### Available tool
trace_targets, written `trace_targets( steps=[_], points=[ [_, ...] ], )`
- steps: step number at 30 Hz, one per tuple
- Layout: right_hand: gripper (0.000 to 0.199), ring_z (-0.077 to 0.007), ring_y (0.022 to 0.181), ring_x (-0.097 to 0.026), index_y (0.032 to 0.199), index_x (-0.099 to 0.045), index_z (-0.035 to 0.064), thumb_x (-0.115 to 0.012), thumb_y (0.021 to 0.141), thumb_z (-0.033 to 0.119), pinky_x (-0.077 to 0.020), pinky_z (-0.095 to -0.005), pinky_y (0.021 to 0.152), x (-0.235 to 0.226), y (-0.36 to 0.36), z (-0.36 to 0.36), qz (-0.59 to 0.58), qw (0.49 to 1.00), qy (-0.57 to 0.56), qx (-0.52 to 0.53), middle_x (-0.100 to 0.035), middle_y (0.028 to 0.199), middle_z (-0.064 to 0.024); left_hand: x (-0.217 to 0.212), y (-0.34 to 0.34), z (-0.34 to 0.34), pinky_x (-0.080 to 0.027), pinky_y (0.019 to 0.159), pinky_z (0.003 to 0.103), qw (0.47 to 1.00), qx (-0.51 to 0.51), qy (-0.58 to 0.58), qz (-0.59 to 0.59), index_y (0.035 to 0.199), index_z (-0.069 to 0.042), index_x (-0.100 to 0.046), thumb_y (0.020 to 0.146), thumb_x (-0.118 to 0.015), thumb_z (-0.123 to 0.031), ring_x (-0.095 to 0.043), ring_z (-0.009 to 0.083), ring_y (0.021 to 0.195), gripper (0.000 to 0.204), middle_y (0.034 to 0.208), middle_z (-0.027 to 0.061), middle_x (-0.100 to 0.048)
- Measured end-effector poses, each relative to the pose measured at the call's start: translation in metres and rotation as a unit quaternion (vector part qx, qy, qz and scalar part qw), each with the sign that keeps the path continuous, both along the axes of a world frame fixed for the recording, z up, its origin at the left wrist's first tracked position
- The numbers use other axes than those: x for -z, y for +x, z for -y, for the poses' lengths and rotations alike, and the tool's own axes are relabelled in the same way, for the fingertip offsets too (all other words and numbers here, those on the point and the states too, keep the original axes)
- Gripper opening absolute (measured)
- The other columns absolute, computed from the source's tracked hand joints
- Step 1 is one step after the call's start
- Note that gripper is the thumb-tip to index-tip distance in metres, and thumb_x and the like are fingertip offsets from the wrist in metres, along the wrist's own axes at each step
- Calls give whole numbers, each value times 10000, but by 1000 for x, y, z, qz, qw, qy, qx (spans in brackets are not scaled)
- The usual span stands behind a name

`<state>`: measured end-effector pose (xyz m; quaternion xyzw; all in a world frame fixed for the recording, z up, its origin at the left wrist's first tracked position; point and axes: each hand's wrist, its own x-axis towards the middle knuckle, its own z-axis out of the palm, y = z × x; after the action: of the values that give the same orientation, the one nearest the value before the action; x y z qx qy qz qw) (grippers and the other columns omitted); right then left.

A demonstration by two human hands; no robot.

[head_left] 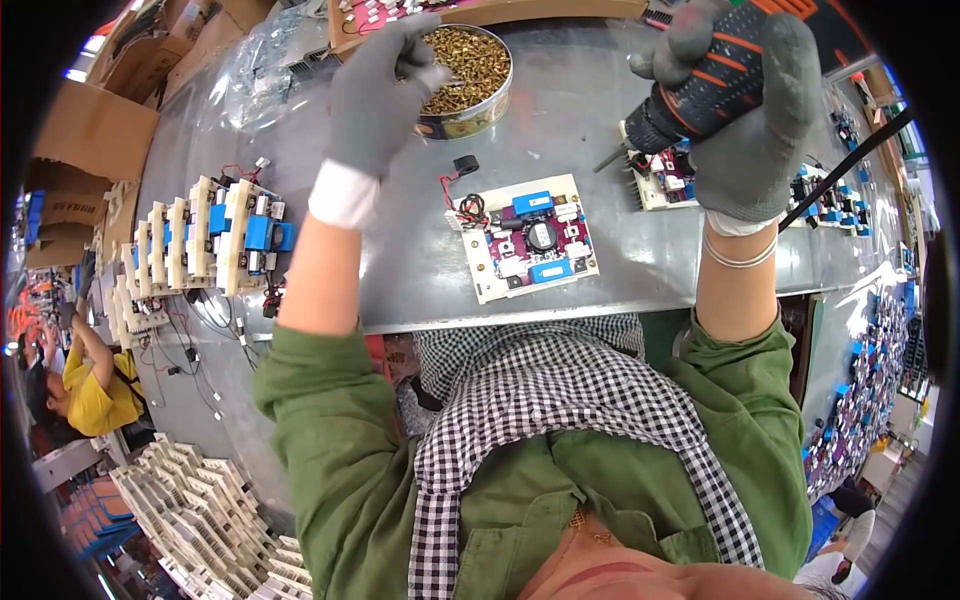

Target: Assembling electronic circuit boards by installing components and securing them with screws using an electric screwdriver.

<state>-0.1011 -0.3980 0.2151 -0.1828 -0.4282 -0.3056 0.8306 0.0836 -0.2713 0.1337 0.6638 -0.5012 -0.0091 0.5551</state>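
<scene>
My left hand (375,105), in a grey glove, reaches over the left rim of a round tin (466,126) full of small brass-coloured screws (468,68). Its fingers are apart, one close to the screws; whether a screw touches it I cannot tell. My right hand (750,130), also gloved, is wrapped round a black and orange electric screwdriver (710,75), its bit pointing down and left. Between my arms, near the table edge, lies a cream-coloured base with a purple circuit board (530,240) bearing blue and black parts. A black ring on wires (466,164) sticks out from it.
Another board (665,180) lies beneath the screwdriver. A row of cream-based boards (205,235) stands at left, with loose wires. Many boards (860,390) cover the right side. A black cable (850,165) runs beside my right wrist. A person in yellow (100,395) works far left.
</scene>
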Motion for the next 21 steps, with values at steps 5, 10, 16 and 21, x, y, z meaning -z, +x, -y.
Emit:
trace_targets(
  steps=[5,10,16,21],
  points=[
    [809,-183,501,-590,1419,-393,-50,-581,959,589,-573,-353,530,-48,-13,-48,-345,711,-213,575,-607,695,-73,16,-71,-56,-563,800,288,997,25,-51,-56,1345,-72,-611,799,-742,36,-685,157,871,572,1023,76,-699],
    [913,-198,475,-597,1453,-334,-70,-483,962,686,-577,-394,521,-41,1,-50,-251,776,-278,507,-613,657,-62,18,-105,-78,-599,794,325,992,42,-13,-115,1362,-49,-576,803,-754,6,-748,212,933,589,1163,124,-721],
    [910,-195,485,-596,1462,-330,-59,-483,964,687,-578,-393,532,-43,9,-69,-244,824,-229,457,-617,671,-63,23,-106,-89,-604,801,342,996,18,-54,-74,1360,-46,-561,807,-766,-17,-759,236,953,590,1179,137,-731],
    [907,-192,492,-594,1468,-326,-50,-483,965,688,-579,-392,540,-45,9,-73,-241,856,-186,418,-619,684,-64,21,-104,-90,-603,796,343,996,16,-56,-70,1333,-54,-576,813,-772,-35,-762,245,949,556,1162,138,-733]
  ],
)
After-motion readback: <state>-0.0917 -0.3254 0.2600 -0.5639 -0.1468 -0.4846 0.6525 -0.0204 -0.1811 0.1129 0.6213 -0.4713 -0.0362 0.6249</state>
